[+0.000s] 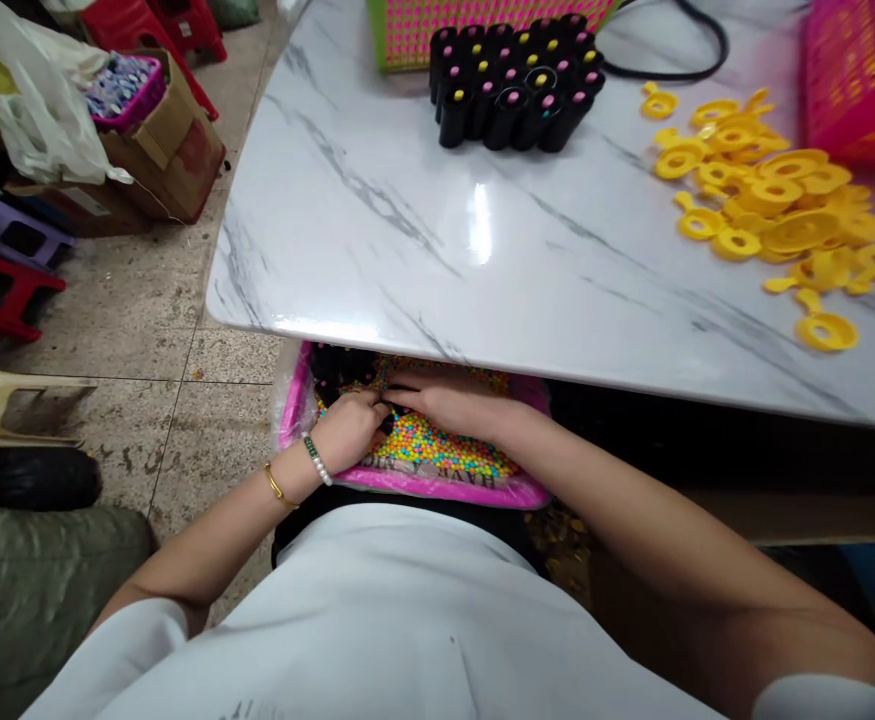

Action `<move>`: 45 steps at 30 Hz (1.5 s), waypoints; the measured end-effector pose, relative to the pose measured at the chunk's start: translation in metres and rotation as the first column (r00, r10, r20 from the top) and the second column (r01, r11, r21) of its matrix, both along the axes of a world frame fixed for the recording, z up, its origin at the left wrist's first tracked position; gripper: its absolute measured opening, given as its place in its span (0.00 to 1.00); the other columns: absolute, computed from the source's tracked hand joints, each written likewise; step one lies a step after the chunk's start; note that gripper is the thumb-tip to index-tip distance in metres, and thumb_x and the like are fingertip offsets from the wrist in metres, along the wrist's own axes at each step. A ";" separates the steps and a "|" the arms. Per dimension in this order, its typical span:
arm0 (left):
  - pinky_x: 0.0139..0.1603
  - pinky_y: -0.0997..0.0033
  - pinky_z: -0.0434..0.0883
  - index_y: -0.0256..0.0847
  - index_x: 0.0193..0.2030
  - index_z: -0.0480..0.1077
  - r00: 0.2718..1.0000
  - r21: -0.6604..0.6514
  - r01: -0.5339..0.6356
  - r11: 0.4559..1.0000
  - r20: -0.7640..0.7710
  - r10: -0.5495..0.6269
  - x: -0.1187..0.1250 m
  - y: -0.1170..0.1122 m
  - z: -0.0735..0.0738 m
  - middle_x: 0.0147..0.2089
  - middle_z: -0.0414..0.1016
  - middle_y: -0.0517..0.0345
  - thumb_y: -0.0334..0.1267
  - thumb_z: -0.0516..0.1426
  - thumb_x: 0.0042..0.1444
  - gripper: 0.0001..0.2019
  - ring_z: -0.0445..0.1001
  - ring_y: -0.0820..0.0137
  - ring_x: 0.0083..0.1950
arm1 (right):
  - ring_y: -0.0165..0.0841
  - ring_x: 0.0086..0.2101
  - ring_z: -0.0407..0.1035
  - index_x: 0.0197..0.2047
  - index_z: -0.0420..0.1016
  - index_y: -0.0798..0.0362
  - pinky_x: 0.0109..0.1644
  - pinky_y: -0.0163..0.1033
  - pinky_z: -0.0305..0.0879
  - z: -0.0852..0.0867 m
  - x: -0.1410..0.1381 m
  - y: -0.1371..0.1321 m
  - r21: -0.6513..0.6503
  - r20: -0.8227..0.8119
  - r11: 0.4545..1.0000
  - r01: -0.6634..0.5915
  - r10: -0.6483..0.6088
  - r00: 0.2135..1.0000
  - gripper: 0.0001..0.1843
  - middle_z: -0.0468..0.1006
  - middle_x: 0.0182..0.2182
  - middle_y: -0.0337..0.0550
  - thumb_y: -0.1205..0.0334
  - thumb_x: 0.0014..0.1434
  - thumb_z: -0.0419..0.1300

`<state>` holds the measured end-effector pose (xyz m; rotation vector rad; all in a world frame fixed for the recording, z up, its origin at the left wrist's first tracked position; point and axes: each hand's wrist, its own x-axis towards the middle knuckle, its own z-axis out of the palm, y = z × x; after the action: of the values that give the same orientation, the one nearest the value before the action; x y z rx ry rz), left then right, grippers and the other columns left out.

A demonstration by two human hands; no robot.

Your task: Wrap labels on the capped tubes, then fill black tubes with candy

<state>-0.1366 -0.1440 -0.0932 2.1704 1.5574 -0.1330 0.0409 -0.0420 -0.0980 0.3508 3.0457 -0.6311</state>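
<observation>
Both my hands are down in a pink tray (444,488) on my lap, under the edge of the marble table (422,230). The tray holds a bed of small coloured beads (448,450) and some black tubes (336,368) at its far left. My left hand (347,430), with a bead bracelet and a gold bangle at the wrist, is closed around a small black piece (386,424). My right hand (448,400) lies over the beads with its fingers pointing left, meeting the left hand; what its fingertips hold is hidden.
On the table stand a cluster of black tubes with coloured tips (516,85), a heap of yellow plastic rings (782,205), a black cable (677,70) and pink baskets (861,80). Left on the floor are cardboard boxes (167,150), plastic bags and stools (2,290).
</observation>
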 end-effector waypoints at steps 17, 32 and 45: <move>0.53 0.66 0.72 0.36 0.53 0.75 0.790 -0.194 -0.072 0.978 0.587 0.175 -0.022 -0.005 -0.006 0.47 0.82 0.50 0.32 0.64 0.56 0.17 0.79 0.65 0.47 | 0.37 0.47 0.77 0.55 0.76 0.50 0.54 0.42 0.71 -0.001 0.066 -0.026 -0.547 -0.151 0.784 0.294 -0.437 0.886 0.20 0.82 0.49 0.45 0.64 0.59 0.62; 0.54 0.60 0.72 0.35 0.49 0.76 0.959 0.004 -0.006 1.000 0.282 0.005 -0.002 -0.004 0.002 0.46 0.78 0.47 0.30 0.63 0.56 0.13 0.76 0.59 0.50 | 0.39 0.45 0.74 0.50 0.78 0.54 0.51 0.44 0.72 -0.008 0.045 -0.045 -0.349 -0.032 0.898 0.269 -0.298 0.954 0.17 0.80 0.44 0.49 0.72 0.58 0.61; 0.54 0.67 0.72 0.40 0.48 0.76 0.672 -0.186 -0.254 0.949 0.671 0.312 -0.019 -0.024 0.016 0.47 0.82 0.54 0.35 0.65 0.55 0.13 0.79 0.66 0.48 | 0.36 0.43 0.78 0.48 0.78 0.51 0.51 0.42 0.73 -0.001 0.058 -0.047 -0.674 -0.165 0.677 0.296 -0.529 0.833 0.14 0.83 0.43 0.44 0.67 0.57 0.63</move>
<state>-0.1558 -0.1677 -0.0774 1.5813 1.3566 0.6519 0.0987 -0.0891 -0.0987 1.0171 2.7788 -1.8582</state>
